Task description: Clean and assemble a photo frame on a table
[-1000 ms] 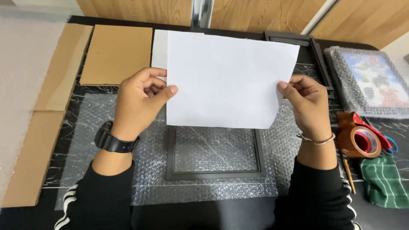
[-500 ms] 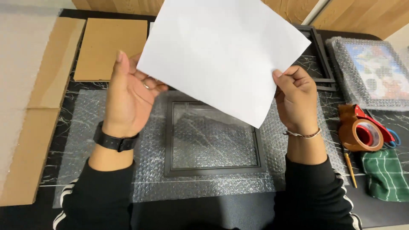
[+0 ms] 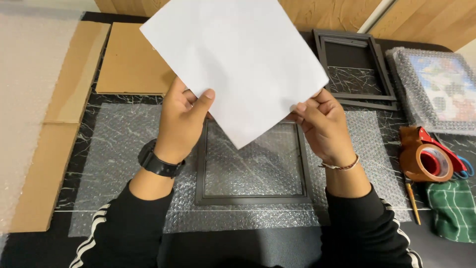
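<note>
Bubble-wrapped rectangular colourful picture package (image 3: 436, 89), far right on table

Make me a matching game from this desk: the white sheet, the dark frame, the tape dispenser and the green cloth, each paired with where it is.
Things:
1. white sheet
2. dark frame
3. tape dispenser
4. green cloth

Places:
A. flat on bubble wrap
B. right edge, nearest the person
C. held up by both hands
D. right side, beside a wrapped picture

Pairs: 1-C, 2-A, 3-D, 4-B
</note>
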